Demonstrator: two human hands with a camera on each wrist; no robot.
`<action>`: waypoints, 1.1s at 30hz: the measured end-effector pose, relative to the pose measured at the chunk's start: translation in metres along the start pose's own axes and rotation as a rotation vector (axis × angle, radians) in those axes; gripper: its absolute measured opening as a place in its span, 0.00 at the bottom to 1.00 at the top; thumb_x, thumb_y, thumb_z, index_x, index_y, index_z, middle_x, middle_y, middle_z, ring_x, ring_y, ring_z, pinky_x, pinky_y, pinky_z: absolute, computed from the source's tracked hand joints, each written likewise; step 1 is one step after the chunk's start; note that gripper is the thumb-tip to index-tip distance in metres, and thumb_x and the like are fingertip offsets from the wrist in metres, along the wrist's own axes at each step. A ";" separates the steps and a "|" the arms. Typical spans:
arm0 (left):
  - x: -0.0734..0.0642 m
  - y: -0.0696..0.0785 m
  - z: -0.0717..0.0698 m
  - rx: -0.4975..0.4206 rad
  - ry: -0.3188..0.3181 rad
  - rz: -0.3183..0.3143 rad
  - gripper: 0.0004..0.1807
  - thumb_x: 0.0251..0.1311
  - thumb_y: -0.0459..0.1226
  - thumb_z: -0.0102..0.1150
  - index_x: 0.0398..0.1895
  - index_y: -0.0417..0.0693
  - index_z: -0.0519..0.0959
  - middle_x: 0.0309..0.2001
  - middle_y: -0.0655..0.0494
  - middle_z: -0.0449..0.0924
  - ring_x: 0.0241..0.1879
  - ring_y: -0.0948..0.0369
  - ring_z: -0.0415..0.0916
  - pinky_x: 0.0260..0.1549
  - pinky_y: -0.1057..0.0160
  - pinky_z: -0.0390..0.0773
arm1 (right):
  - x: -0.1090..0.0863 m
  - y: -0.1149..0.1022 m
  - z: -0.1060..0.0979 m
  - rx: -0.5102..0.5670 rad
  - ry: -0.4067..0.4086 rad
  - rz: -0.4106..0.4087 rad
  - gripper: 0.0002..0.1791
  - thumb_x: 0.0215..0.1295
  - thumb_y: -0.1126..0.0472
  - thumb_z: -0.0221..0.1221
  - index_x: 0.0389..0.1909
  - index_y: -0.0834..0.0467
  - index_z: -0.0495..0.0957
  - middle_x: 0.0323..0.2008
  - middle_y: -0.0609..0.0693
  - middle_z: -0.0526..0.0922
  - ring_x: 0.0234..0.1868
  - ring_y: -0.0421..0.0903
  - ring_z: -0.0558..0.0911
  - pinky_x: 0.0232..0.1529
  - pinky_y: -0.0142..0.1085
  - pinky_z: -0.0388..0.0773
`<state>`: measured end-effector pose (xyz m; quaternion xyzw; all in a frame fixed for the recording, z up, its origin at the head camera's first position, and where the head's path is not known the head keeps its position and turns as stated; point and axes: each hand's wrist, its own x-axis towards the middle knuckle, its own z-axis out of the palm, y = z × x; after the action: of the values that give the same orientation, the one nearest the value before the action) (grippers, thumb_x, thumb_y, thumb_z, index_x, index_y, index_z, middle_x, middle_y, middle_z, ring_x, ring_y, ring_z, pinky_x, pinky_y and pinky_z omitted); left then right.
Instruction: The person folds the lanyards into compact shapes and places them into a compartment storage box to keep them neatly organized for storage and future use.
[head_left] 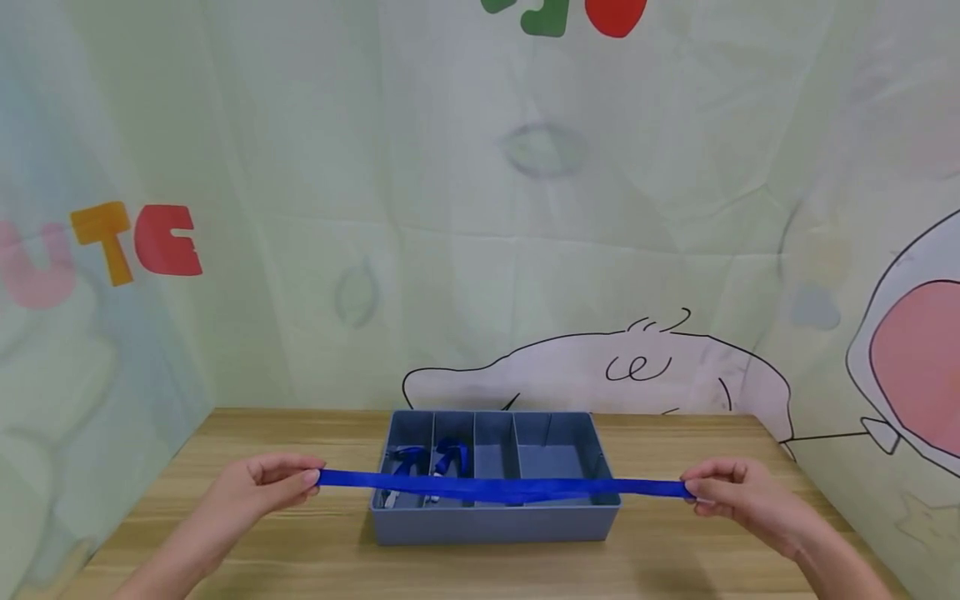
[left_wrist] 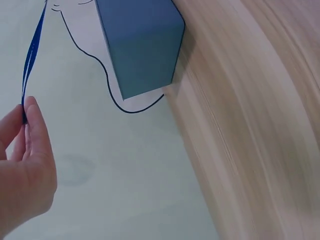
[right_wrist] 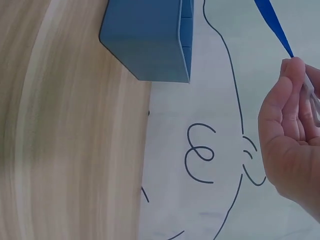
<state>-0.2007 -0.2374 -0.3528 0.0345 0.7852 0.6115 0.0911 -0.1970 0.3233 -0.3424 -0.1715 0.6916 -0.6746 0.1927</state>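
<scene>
- A blue strap [head_left: 495, 490] is gripped at both ends: one is pinched between thumb and fingers by the left hand [head_left: 281, 483], the other likewise by the right hand [head_left: 731, 496].
- Beneath the right pinch a pale clip [right_wrist: 308, 90] is seen against the fingers (its full shape is partly hidden).
- The strap is held nearly straight, with a slight dip in the middle. For a good stretch, both ends should be held level and drawn apart lightly and evenly, so that twists can be spotted.
- In the left wrist view two layers seem to be shown; these would best be aligned edge to edge.
- By the strap, raised apart from it, part of a grey-blue tray [head_left: 491, 527] is covered from view; the tray is set on a wooden table [head_left: 300, 546].
- In its two leftmost compartments, one blue bundle [head_left: 408, 457] and another blue bundle [head_left: 452, 452] are held.
- Behind everything, a printed backdrop [head_left: 300, 167] is hung.
</scene>
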 end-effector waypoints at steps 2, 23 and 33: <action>0.001 0.004 0.003 -0.030 0.009 0.013 0.22 0.61 0.38 0.59 0.51 0.28 0.74 0.45 0.47 0.81 0.38 0.65 0.80 0.40 0.64 0.79 | 0.001 -0.004 0.000 0.001 -0.005 -0.003 0.16 0.68 0.72 0.46 0.38 0.54 0.82 0.34 0.45 0.83 0.34 0.38 0.81 0.39 0.29 0.79; 0.003 0.056 0.068 -0.213 -0.212 0.191 0.15 0.60 0.36 0.60 0.45 0.33 0.79 0.33 0.59 0.83 0.35 0.64 0.81 0.39 0.67 0.79 | 0.021 -0.044 0.031 0.062 -0.140 -0.160 0.20 0.67 0.76 0.44 0.41 0.57 0.83 0.34 0.48 0.85 0.31 0.37 0.82 0.36 0.28 0.79; 0.015 0.060 0.105 -0.427 -0.327 0.132 0.07 0.60 0.33 0.59 0.39 0.42 0.82 0.32 0.58 0.83 0.32 0.65 0.81 0.37 0.70 0.79 | 0.042 -0.048 0.066 0.028 -0.149 -0.106 0.15 0.64 0.73 0.50 0.37 0.55 0.84 0.31 0.45 0.84 0.28 0.36 0.80 0.35 0.29 0.78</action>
<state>-0.1991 -0.1202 -0.3214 0.1639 0.6095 0.7542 0.1815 -0.2013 0.2436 -0.2973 -0.2550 0.6559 -0.6788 0.2098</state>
